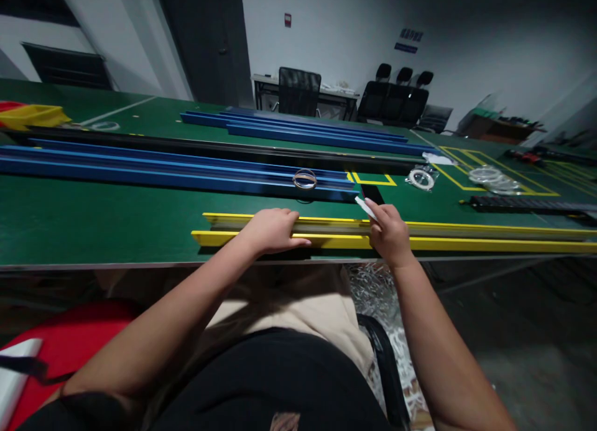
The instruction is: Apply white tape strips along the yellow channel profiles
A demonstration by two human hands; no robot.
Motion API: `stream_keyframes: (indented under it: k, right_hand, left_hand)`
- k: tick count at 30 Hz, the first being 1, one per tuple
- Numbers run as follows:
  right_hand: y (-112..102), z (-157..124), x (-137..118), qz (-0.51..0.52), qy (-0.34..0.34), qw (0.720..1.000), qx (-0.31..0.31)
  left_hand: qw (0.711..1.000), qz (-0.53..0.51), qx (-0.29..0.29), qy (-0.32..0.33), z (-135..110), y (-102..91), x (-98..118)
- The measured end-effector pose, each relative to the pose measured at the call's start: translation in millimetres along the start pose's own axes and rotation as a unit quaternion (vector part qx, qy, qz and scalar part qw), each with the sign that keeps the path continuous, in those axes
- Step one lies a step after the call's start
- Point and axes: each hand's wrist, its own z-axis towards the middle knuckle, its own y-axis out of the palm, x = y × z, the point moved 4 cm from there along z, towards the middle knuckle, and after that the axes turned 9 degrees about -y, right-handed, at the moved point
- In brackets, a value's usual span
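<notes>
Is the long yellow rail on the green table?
On: the long yellow rail lies along the near edge of the green table.

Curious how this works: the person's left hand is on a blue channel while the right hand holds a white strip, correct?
Not quite: the head view shows the left hand on a yellow channel, not blue. The right hand does hold a white strip.

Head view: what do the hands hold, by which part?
Right hand: white strip, by its near end. Left hand: over the yellow channel, toward its left end; grip unclear.
</notes>
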Motion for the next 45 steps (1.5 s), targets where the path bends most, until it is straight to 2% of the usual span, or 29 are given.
stream_keyframes:
  k: [3,6,9,11,14,17,19,23,27,29,31,34,37,40,45]
  right_hand:
    - [0.3,15.4,-13.7,0.073,-0.019,0.997,-0.009]
    - [4.9,29.4,-37.8,0.119,-0.074,0.99,-0.034]
    - [7.7,40.4,-59.4,0.141,-0.111,0.983,-0.033]
    - [9.0,46.2,-72.0,0.149,-0.135,0.979,-0.031]
    - [12.5,53.6,-88.6,0.144,-0.167,0.975,-0.037]
    - [17.3,61.7,-101.0,0.128,-0.175,0.975,-0.047]
    - [20.2,67.6,-107.3,0.116,-0.177,0.976,-0.06]
    - [29.1,78.0,-115.0,0.107,-0.179,0.971,-0.118]
    - [50.1,81.3,-115.2,0.14,-0.176,0.956,-0.187]
    - [61.1,80.9,-112.8,0.127,-0.175,0.959,-0.185]
    - [67.9,79.1,-110.2,0.097,-0.173,0.968,-0.155]
    - [68.9,73.8,-107.3,0.069,-0.155,0.979,-0.114]
    - [65.0,67.9,-106.4,0.062,-0.128,0.982,-0.128]
    - [59.8,63.7,-106.7,0.049,-0.131,0.98,-0.141]
    - [53.8,52.8,-88.5,0.061,-0.135,0.981,-0.128]
  left_hand:
    - [0.999,-0.05,0.009,0.009,17.5,4.1,18.9]
    - [0.98,-0.196,0.035,0.019,28.4,3.8,21.5]
    - [0.914,-0.4,0.062,0.026,29.7,-1.2,7.6]
    - [0.879,-0.471,0.068,0.034,24.6,-4.9,-2.4]
    - [0.857,-0.509,0.068,0.027,12.2,-9.1,-14.5]
    - [0.833,-0.552,0.045,0.012,1.0,-8.9,-26.5]
    - [0.83,-0.557,0.03,0.0,-4.0,-6.7,-37.7]
    - [0.856,-0.515,0.034,-0.041,-14.2,-4.3,-72.4]
    - [0.876,-0.474,0.03,-0.086,-30.0,-4.2,-113.3]
    - [0.887,-0.445,0.062,-0.103,-37.1,-3.1,-130.4]
    - [0.891,-0.43,0.107,-0.101,-41.6,1.3,-140.0]
    - [0.875,-0.46,0.117,-0.092,-41.9,17.5,-138.9]
    - [0.857,-0.478,0.144,-0.124,-41.0,30.8,-133.4]
    - [0.849,-0.469,0.183,-0.159,-42.6,33.2,-129.3]
    - [0.835,-0.5,0.173,-0.15,-38.9,31.5,-109.4]
